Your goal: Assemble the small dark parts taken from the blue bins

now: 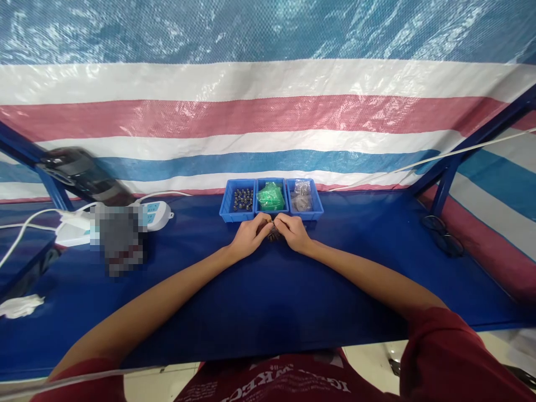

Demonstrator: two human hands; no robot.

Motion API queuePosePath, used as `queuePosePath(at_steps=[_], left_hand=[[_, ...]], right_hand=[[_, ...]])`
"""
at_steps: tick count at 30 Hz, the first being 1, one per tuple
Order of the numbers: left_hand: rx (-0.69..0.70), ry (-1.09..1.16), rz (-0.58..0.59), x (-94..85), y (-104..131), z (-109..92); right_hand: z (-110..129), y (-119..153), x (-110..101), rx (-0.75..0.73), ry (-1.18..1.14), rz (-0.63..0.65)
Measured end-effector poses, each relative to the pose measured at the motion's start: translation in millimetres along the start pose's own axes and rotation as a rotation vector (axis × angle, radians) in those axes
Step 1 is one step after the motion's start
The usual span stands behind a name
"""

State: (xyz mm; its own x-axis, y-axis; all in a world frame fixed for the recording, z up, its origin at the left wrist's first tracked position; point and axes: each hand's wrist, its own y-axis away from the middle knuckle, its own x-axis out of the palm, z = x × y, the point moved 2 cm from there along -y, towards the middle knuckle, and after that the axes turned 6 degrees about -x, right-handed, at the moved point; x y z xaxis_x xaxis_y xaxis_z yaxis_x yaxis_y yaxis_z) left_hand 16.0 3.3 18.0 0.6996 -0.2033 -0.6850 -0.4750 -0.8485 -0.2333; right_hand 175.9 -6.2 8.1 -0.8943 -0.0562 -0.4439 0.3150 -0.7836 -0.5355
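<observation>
My left hand (250,237) and my right hand (295,233) meet at the middle of the table, just in front of three blue bins. Thumbs and fingers are pinched together on both, around something too small and covered to make out. A cluster of small dark, brassy pieces (273,235) lies on the table beneath my fingertips. Round metal parts (243,199) sit loose in the left bin (225,204). The middle bin (271,214) holds green plastic bags (270,197). Clear bags with greyish contents (302,196) fill much of the right bin (317,211).
A white power strip (158,215) with cables and a pixelated object (121,240) occupy the table's left. A dark bottle-like object (86,174) leans behind them. White tissue (20,306) lies near the left edge, glasses (443,235) at right. Blue frame posts (446,184) flank the striped sheet.
</observation>
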Motion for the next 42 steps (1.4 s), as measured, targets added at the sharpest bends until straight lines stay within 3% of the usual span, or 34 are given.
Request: queuePosePath(at_steps=[27, 42], left_hand=[[-0.020, 0.050, -0.045, 1.3, 0.7, 6.9], [0.013, -0.008, -0.232, -2.9, 2.9, 2.9]], right_hand=[[-1.6, -0.8, 2.5, 0.002, 0.013, -0.011], [0.0, -1.9, 2.2, -0.008, 0.024, -0.002]])
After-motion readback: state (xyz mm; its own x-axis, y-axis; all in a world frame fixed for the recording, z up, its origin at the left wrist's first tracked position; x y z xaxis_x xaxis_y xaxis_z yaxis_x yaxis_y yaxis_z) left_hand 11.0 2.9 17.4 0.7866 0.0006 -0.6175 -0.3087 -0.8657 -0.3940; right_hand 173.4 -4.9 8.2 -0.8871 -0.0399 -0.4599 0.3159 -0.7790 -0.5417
